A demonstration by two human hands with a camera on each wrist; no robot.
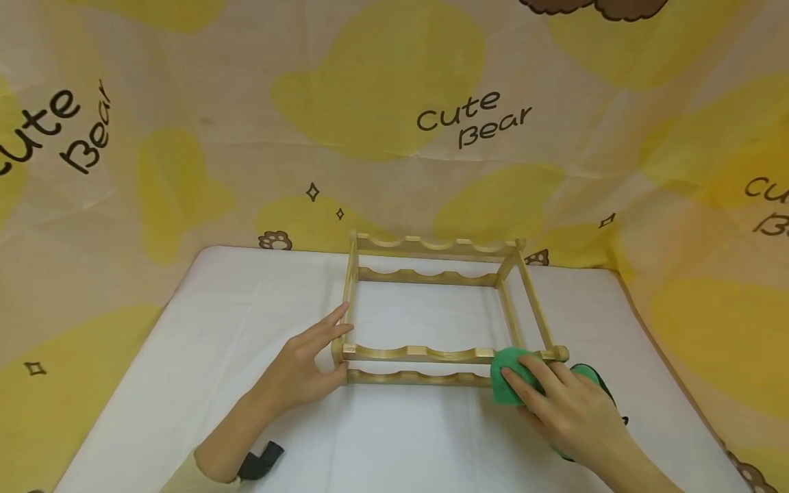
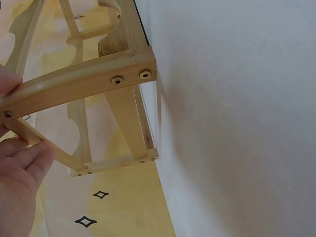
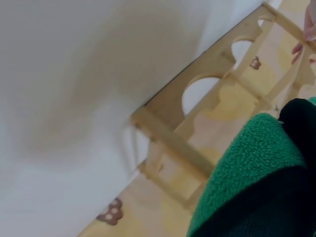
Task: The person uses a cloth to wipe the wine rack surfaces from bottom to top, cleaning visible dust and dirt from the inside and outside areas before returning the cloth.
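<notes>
A light wooden rack [image 1: 425, 354] with scalloped rails stands on the white table, like a small wine rack. At its front left corner my left hand [image 1: 298, 370] grips the frame, fingers along the side bar and thumb by the front post. My right hand [image 1: 573, 404] holds a green cloth [image 1: 507, 387] against the right part of the upper front rail. In the left wrist view, screws show in the rack's end bar [image 2: 84, 74], with the fingers at its left. Across the right wrist view hangs the fuzzy green cloth [image 3: 247, 158] with a dark edge, hiding the right hand.
The white tabletop [image 1: 407, 438] spreads around the rack. Behind and at both sides rises a yellow patterned fabric [image 1: 382, 82], close to the rack's back. A small black piece [image 1: 261, 460] shows beside the left wrist.
</notes>
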